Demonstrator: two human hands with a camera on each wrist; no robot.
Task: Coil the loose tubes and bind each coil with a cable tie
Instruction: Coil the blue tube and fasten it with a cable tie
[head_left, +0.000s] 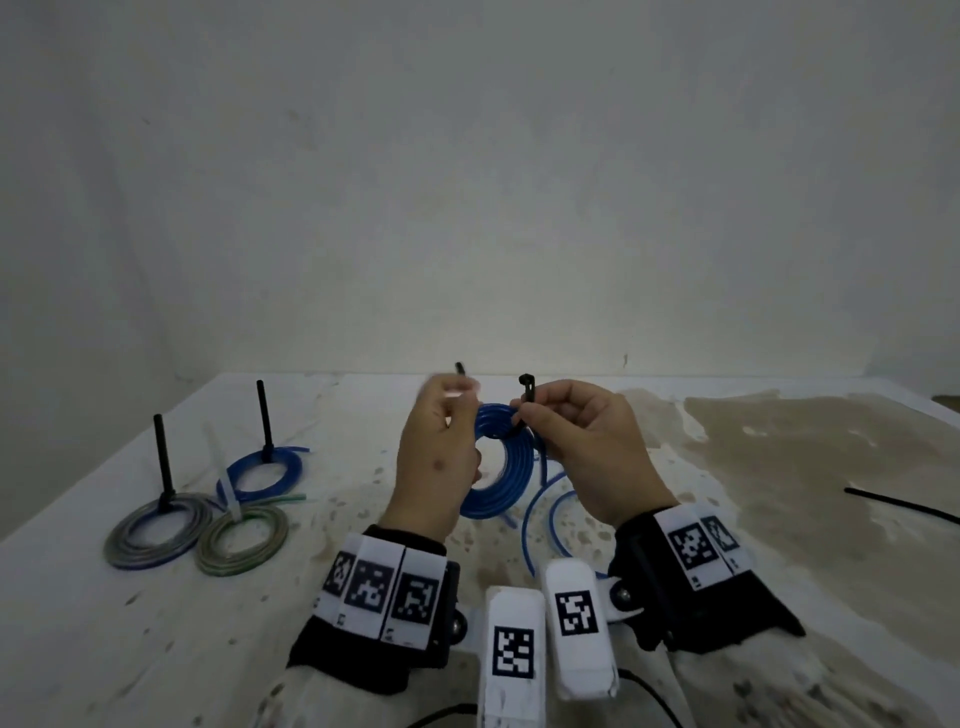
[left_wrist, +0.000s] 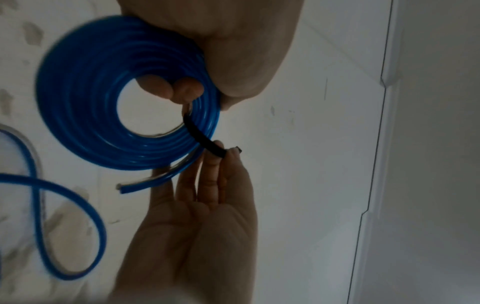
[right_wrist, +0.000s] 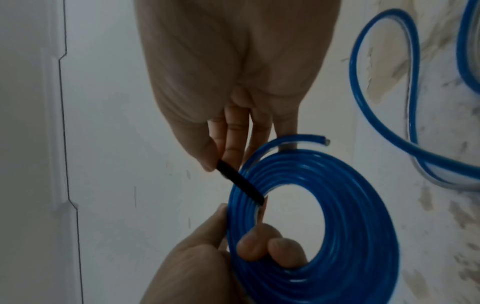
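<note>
We find three bound coils (head_left: 208, 512) with upright ties obstructing the frame's left, and open table (head_left: 753, 467) at right.

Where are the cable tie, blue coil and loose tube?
cable tie (right_wrist: 241, 182): right wrist view, strap middle.
blue coil (left_wrist: 78, 113): left wrist view, left windings.
loose tube (left_wrist: 101, 236): left wrist view, loop's bend.

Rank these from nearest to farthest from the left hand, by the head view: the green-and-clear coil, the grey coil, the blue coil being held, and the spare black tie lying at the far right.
From the left hand:
1. Blue coil, in its grip, centre.
2. Green-and-clear coil, on the table to its left.
3. Grey coil, farther left.
4. Spare black tie, far right edge.
</note>
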